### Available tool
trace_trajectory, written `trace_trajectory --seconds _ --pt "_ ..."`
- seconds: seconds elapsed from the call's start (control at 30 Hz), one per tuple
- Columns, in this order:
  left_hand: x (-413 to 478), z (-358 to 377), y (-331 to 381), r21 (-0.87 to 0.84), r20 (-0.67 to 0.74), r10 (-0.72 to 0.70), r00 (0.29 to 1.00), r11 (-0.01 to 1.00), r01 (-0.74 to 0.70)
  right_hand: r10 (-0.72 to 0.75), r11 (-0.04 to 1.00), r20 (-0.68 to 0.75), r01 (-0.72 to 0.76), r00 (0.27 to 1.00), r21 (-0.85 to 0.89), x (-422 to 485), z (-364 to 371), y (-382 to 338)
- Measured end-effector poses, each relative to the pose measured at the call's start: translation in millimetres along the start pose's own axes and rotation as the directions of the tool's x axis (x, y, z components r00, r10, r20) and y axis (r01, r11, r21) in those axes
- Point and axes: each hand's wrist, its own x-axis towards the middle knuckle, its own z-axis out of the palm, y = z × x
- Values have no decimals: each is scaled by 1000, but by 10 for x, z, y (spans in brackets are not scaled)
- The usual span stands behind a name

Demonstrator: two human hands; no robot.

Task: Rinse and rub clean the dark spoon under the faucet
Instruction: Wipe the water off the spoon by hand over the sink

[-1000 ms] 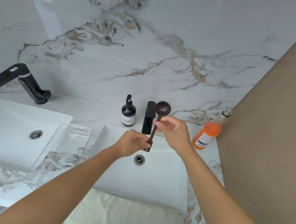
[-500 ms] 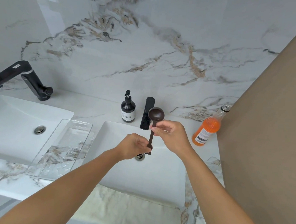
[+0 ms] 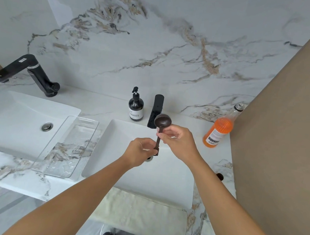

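Observation:
The dark spoon (image 3: 161,124) stands nearly upright over the right white sink (image 3: 123,151), its round bowl up and just in front of the black faucet (image 3: 156,110). My right hand (image 3: 179,141) pinches the upper handle just below the bowl. My left hand (image 3: 140,150) is curled around the lower end of the handle. No water stream is visible from the faucet. The drain (image 3: 149,158) is partly hidden behind my left hand.
A dark soap pump bottle (image 3: 136,108) stands left of the faucet. An orange bottle (image 3: 219,129) stands right of the sink, beside a brown wall. A clear glass tray (image 3: 67,146) lies between the two sinks. A second black faucet (image 3: 30,73) serves the left sink (image 3: 14,119).
Both hands have lowered the spoon a little toward the sink, bringing its bowl from above the faucet top down in front of the spout. The grips are unchanged.

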Motion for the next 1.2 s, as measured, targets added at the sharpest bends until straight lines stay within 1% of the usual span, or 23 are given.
trace_trajectory --seconds 0.07,0.17,0.23,0.43,0.53,0.57,0.63,0.67,0.73,0.77,0.87,0.93,1.03,1.13,1.2 --pt "7 -48 14 1 26 -9 1000 1000 9 7 1000 -10 -7 1000 1 -13 32 -24" --pt "43 -136 6 29 45 28 999 999 -30 22 1000 -29 -22 999 7 -4 83 -67" --pt "50 -215 3 34 59 30 998 999 -32 33 999 -39 -33 999 11 26 132 -115" --pt "46 -555 -90 2 124 18 992 1000 -19 74 995 -58 -71 996 66 150 425 -266" --pt "-12 -819 -151 -20 147 18 989 1000 -15 107 990 -81 -99 991 100 238 683 -329" --pt "-25 -900 -174 -35 140 12 990 999 -7 112 989 -87 -103 990 106 260 749 -354" --pt "-95 -1548 -437 -67 59 -22 998 997 26 117 988 -37 -113 992 106 480 1383 -573" --pt "-94 -1570 -438 -87 77 -27 997 996 34 125 986 -53 -118 991 114 490 1392 -595" --pt "-153 -1817 -522 -137 59 -48 997 989 56 117 985 -47 -110 992 134 599 1652 -682" --pt "-178 -1814 -528 -148 73 -55 996 987 65 134 981 -57 -125 989 146 616 1671 -646" --pt "-262 -1820 -584 -136 66 -68 995 988 77 209 963 -15 -204 978 174 621 1780 -554" --pt "-337 -1864 -639 -141 67 -110 992 983 119 271 944 22 -270 962 190 640 1909 -489" --pt "-520 -2217 -891 -165 55 -209 976 963 215 365 906 92 -376 927 195 723 2441 -477" --pt "-669 -2512 -1124 -134 67 -312 948 938 319 454 866 136 -472 881 164 766 2901 -422" --pt "-730 -2632 -1235 -100 43 -376 925 920 379 500 847 136 -516 855 128 785 3122 -370"
